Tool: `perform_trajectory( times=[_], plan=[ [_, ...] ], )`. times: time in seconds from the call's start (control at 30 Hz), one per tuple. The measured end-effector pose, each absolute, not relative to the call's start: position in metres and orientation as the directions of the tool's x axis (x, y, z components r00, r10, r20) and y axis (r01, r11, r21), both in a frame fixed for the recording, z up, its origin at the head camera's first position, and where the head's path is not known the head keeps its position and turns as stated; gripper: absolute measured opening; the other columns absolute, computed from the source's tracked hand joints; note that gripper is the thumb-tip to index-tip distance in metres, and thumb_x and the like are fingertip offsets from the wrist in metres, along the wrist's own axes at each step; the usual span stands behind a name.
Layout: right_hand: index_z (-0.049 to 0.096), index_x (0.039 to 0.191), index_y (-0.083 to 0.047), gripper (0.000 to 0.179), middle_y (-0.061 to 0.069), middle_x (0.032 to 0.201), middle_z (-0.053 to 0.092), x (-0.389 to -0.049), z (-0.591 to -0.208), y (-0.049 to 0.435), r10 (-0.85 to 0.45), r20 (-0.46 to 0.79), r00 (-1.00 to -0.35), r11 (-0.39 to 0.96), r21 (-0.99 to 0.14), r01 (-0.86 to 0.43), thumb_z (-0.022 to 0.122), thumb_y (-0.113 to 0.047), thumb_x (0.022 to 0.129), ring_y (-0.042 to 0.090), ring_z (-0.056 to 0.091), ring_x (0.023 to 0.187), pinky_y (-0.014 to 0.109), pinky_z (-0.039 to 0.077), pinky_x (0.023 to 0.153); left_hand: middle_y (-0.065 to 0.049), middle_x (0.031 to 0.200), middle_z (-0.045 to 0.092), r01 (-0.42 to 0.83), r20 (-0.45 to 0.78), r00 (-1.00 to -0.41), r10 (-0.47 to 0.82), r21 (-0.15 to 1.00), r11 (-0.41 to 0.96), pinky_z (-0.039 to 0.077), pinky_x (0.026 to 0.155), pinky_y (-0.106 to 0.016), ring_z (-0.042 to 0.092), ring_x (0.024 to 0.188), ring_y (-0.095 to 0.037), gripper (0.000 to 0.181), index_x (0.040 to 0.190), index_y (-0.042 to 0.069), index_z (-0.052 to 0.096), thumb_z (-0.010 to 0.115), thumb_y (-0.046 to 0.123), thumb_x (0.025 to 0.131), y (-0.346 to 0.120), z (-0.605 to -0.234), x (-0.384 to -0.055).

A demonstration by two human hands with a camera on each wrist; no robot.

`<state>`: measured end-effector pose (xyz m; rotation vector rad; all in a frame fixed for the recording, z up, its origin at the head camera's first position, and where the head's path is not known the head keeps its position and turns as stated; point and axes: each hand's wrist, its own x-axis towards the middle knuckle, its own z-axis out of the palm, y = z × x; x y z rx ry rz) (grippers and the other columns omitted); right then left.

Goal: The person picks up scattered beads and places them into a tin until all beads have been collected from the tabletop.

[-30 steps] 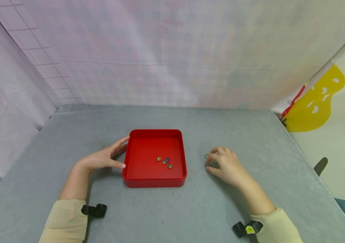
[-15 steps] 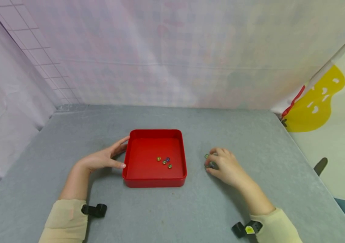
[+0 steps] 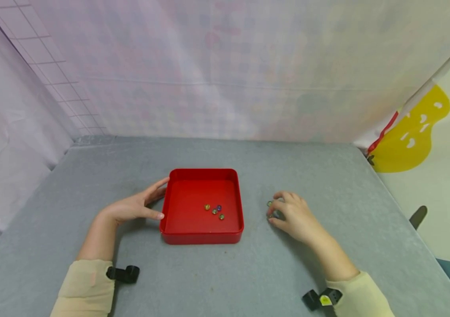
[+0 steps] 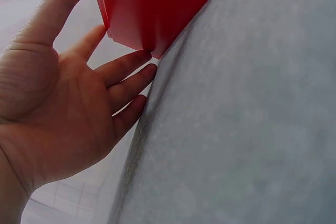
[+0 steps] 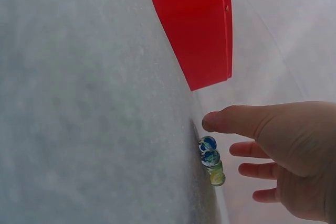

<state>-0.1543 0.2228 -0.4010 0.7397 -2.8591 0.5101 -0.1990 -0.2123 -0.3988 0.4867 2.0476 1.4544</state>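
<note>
A square red tray (image 3: 201, 237) sits on the grey table, with several small glass marbles (image 3: 214, 211) on its floor. My left hand (image 3: 131, 209) rests against the tray's left side, thumb at the near part and fingers spread; in the left wrist view the fingertips (image 4: 149, 55) meet the tray's lower corner. Right of the tray, my right hand (image 3: 292, 215) arches low over more marbles (image 5: 211, 156), blue and yellow-green ones bunched on the cloth. Thumb and fingers are parted around them, the thumb tip just above the top one. The hand partly hides these marbles in the head view.
Grey cloth covers the table (image 3: 217, 281). A pale patterned curtain (image 3: 225, 75) hangs behind it, and white sheeting (image 3: 6, 132) stands at the left. At the right is a white sheet bearing a yellow shape (image 3: 411, 141). Each sleeve has a black wrist camera (image 3: 127, 274).
The marbles under my right hand have shifted slightly, and that hand has barely moved. My left hand, the tray and the marbles in it stay put.
</note>
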Motion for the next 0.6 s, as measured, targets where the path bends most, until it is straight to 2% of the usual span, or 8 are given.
perform_trajectory(
  times=[0.6],
  plan=[
    [0.069, 0.087, -0.019, 0.013, 0.018, 0.118, 0.057, -0.1524, -0.3937, 0.2203, -0.443, 0.246, -0.862, 0.815, -0.291, -0.502, 0.08, -0.018, 0.079, 0.042, 0.046, 0.113, 0.06, 0.031, 0.095, -0.016, 0.158, 0.007, -0.011, -0.233, -0.759, 0.608, 0.938, 0.345, 0.02, 0.104, -0.064, 0.005, 0.143, -0.036, 0.097, 0.155, 0.023, 0.006, 0.072, 0.012, 0.086, -0.2132, -0.3981, -0.1997]
  ],
)
